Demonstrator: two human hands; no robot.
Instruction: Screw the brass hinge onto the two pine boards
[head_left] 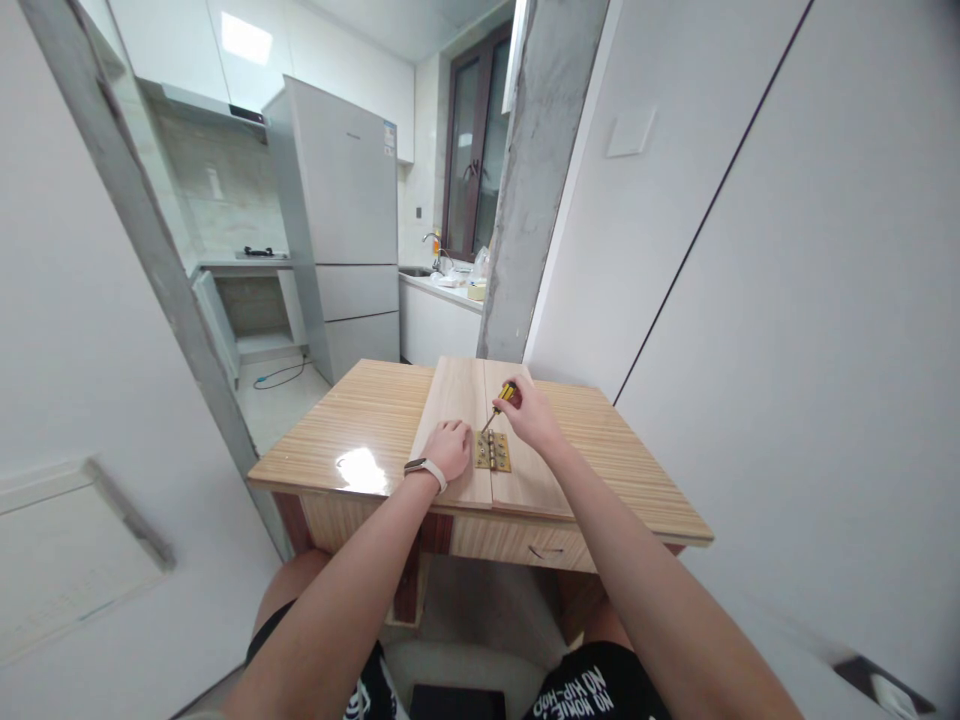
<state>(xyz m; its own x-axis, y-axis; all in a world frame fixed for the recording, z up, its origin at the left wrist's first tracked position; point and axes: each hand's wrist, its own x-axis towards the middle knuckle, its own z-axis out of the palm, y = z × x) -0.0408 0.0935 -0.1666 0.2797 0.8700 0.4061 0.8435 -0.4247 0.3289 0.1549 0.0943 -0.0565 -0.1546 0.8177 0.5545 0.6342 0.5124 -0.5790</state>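
Two pale wooden boards (457, 400) lie side by side on a striped wooden table (360, 420). A brass hinge (493, 452) spans the seam between them near the front edge. My right hand (531, 412) grips a yellow-and-black screwdriver (504, 397), its tip down on the hinge's upper part. My left hand (448, 449), with a watch band on the wrist, presses flat on the left board just beside the hinge.
The table has a drawer (544, 548) at the front. White walls stand close on both sides. A concrete pillar (536, 180) rises behind the table. Beyond lie a grey fridge (341, 220), a counter with a sink (442, 285) and a dark window.
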